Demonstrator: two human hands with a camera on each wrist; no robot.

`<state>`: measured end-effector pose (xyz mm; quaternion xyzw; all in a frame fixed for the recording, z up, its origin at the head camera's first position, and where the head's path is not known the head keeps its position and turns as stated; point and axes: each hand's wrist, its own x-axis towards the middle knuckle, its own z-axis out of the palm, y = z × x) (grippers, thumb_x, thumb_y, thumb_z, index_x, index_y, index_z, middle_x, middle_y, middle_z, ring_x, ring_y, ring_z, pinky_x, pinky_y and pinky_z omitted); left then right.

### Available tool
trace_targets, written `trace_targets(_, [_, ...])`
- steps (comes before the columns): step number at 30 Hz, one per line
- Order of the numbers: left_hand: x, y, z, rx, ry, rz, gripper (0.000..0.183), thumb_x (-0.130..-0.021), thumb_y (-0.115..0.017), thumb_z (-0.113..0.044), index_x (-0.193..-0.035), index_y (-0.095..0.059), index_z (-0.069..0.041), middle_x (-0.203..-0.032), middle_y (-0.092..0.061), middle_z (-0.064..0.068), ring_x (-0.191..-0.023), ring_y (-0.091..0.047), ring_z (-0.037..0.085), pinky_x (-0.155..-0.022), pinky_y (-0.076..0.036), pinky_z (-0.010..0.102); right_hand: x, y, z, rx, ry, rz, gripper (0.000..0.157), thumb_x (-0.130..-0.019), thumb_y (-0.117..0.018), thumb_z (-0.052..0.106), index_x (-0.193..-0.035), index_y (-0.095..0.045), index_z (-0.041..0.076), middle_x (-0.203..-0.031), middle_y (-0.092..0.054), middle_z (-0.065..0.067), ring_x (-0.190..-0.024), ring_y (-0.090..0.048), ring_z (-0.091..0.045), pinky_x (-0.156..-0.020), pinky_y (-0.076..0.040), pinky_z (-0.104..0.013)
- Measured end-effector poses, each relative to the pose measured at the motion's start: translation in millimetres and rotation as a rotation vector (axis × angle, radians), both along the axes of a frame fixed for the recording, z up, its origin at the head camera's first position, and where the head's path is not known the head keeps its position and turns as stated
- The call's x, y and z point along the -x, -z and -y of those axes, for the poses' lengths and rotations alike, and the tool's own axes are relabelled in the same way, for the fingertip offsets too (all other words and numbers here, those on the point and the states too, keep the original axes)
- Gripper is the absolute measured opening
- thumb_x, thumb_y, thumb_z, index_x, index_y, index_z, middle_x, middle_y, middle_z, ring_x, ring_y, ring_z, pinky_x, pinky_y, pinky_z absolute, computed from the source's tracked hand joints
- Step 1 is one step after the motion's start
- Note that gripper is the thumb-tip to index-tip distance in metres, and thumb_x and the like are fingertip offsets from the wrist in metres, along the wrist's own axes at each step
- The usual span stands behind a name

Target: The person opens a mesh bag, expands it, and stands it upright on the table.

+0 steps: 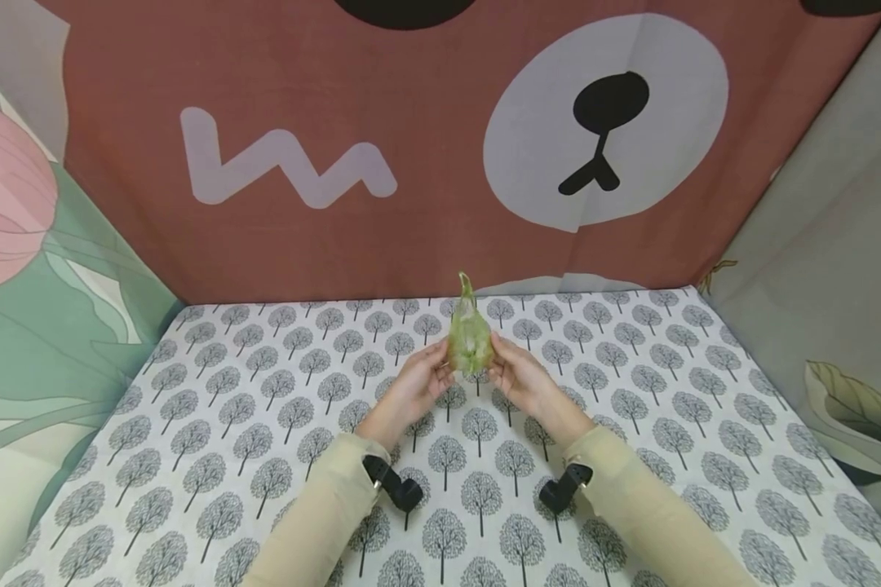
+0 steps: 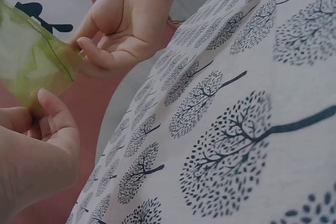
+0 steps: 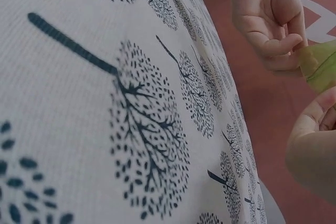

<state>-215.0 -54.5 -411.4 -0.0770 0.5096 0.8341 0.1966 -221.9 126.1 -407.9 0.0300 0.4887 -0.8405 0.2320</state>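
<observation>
**Green bag held up between two hands!**

And here, at the centre of the frame, the see-through green bag [image 1: 470, 338] is held up between both hands, its narrow tip pointing upward. Its lower left side is pinched between thumb and fingers by the left hand [image 1: 414, 377]; the lower right side is gripped the same way by the right hand [image 1: 523, 377]. No slack hand here: both are engaged! Whether anything lies inside the bag cannot be told through the folds.

The step in hand, it may be judged, is one of holding and spreading the bag by its lower sides. For the next move, an even, light pinch seems called for, as such thin stuff could easily crumple or slip away on one side.

Down below, a white tablecloth [image 1: 499, 522] printed with dark trees is spread across the lower half of the frame. Above it, the back is filled by a reddish-brown hanging [image 1: 440, 236], marked with a pale zigzag [image 1: 286, 167] at upper left and an animal's muzzle [image 1: 529, 155] at upper right. The left edge is taken up by a flowered curtain [image 1: 7, 196], the right edge by a grey curtain [image 1: 815, 269] with leaves. Pale sleeves [image 1: 323, 497] are worn, and a black strap [image 1: 395, 483] is fastened at each wrist.
</observation>
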Motion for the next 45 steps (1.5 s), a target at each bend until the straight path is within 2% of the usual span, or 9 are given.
trace_targets(4, [0.9, -0.4, -0.6, -0.011, -0.008, 0.007, 0.022, -0.101, -0.045, -0.026, -0.113, -0.054, -0.009, -0.09, -0.057, -0.006, -0.079, -0.052, 0.004, -0.068, -0.047, 0.012, -0.6, -1.0, -0.4, 0.005, 0.005, 0.006, 0.019, -0.098, -0.047, 0.029, -0.092, -0.062, 0.018, -0.08, -0.063, 0.01, -0.067, -0.055, 0.0, -0.059, -0.047, -0.008])
trace_targets(9, [1.1, -1.4, -1.2, 0.004, -0.018, 0.003, 0.022, -0.101, -0.045, -0.024, -0.113, -0.055, -0.009, -0.087, -0.056, -0.006, -0.076, -0.049, 0.004, -0.062, -0.044, 0.01, 0.3, -0.5, -0.7, 0.01, -0.004, 0.003, 0.021, -0.099, -0.044, 0.029, -0.092, -0.061, 0.018, -0.081, -0.063, 0.01, -0.067, -0.055, -0.001, -0.059, -0.047, -0.008])
trace_targets(15, [1.3, -1.8, -2.7, 0.002, -0.045, 0.024, 0.016, -0.102, -0.043, -0.023, -0.1, -0.055, -0.012, -0.087, -0.053, -0.005, -0.076, -0.047, 0.004, -0.062, -0.042, 0.011, 0.7, -0.2, -0.3, -0.007, -0.002, 0.004, 0.022, -0.099, -0.046, 0.034, -0.093, -0.06, 0.017, -0.082, -0.062, 0.01, -0.068, -0.054, -0.001, -0.059, -0.047, -0.008])
trace_targets(20, [1.3, -3.5, -2.9, -0.015, -0.069, 0.041, 0.016, -0.102, -0.042, -0.021, -0.103, -0.055, -0.011, -0.092, -0.054, -0.005, -0.079, -0.05, 0.004, -0.062, -0.044, 0.01, 1.4, -0.6, 1.6, -0.012, 0.037, 0.02, 0.023, -0.099, -0.047, 0.031, -0.087, -0.062, 0.017, -0.074, -0.059, 0.01, -0.065, -0.052, 0.0, -0.057, -0.047, -0.008])
trace_targets(24, [1.5, -5.0, -2.3, -0.048, -0.074, 0.045, 0.016, -0.102, -0.04, -0.021, -0.1, -0.054, -0.012, -0.089, -0.054, -0.006, -0.077, -0.051, 0.003, -0.06, -0.044, 0.009, 3.5, 0.6, 1.9, 0.002, 0.037, 0.024, 0.023, -0.098, -0.046, 0.031, -0.086, -0.06, 0.017, -0.074, -0.058, 0.011, -0.065, -0.052, 0.0, -0.057, -0.046, -0.007])
trace_targets(31, [-1.4, -6.8, 1.0, -0.134, -0.044, 0.038, 0.016, -0.103, -0.037, -0.019, -0.098, -0.051, -0.014, -0.09, -0.054, -0.005, -0.081, -0.052, 0.005, -0.065, -0.046, 0.01, 2.2, 1.0, 1.6, 0.02, 0.028, 0.039, 0.021, -0.101, -0.042, 0.028, -0.093, -0.058, 0.018, -0.081, -0.061, 0.01, -0.07, -0.054, -0.001, -0.06, -0.047, -0.007])
trace_targets(40, [-1.2, -4.2, 4.1, -0.153, 0.016, 0.032, 0.024, -0.103, -0.034, -0.015, -0.087, -0.052, -0.015, -0.08, -0.056, -0.006, -0.073, -0.053, 0.004, -0.061, -0.045, 0.01, 2.0, 0.7, 1.2, 0.067, 0.019, 0.053, 0.025, -0.103, -0.036, 0.025, -0.094, -0.058, 0.017, -0.079, -0.059, 0.009, -0.066, -0.052, -0.001, -0.058, -0.046, -0.008])
trace_targets(45, [-0.3, -3.5, 4.4, -0.176, 0.028, 0.042, 0.025, -0.103, -0.033, -0.015, -0.091, -0.054, -0.014, -0.08, -0.056, -0.006, -0.071, -0.052, 0.003, -0.058, -0.044, 0.01, 1.3, -0.1, 1.2, 0.093, 0.009, 0.068, 0.026, -0.103, -0.035, 0.025, -0.093, -0.058, 0.017, -0.078, -0.059, 0.008, -0.065, -0.052, -0.002, -0.057, -0.046, -0.008])
